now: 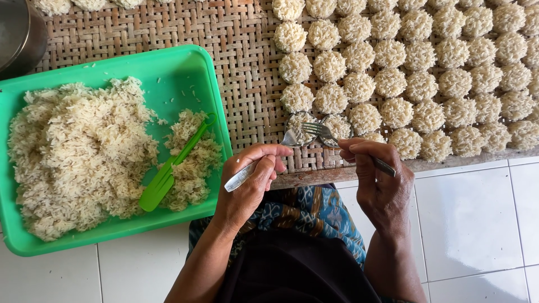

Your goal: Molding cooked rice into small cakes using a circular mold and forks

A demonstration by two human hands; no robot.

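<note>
rice [78,151] lies heaped in a green tray [185,67] at nine o'clock, a big mound to the left and a smaller clump to its right. a green scoop [171,168] rests slanted across the smaller clump, handle end up toward one o'clock. rice cakes [415,56], round and pale, sit in close rows on a woven mat [247,67] from twelve to three o'clock, touching or nearly touching each other.

the left hand [250,182] is near six o'clock, fingers curled tight around a metal spoon [264,163] handle, thumb laid along the top; the bowl end points up toward a ring mould [301,130] at the mat's near edge. the right hand [379,179] is just beside it at five o'clock, fingers closed around a fork [328,134], whose tines reach up-left and cross over the mould. a second ring [338,128] filled with rice sits touching the first on its right. both rings are at the end of the cake rows, just above the hands.

a dark metal pot [19,33] shows at eleven o'clock. white floor tiles [477,224] lie below the mat's wooden edge, and patterned blue cloth [314,210] lies between the wrists.
</note>
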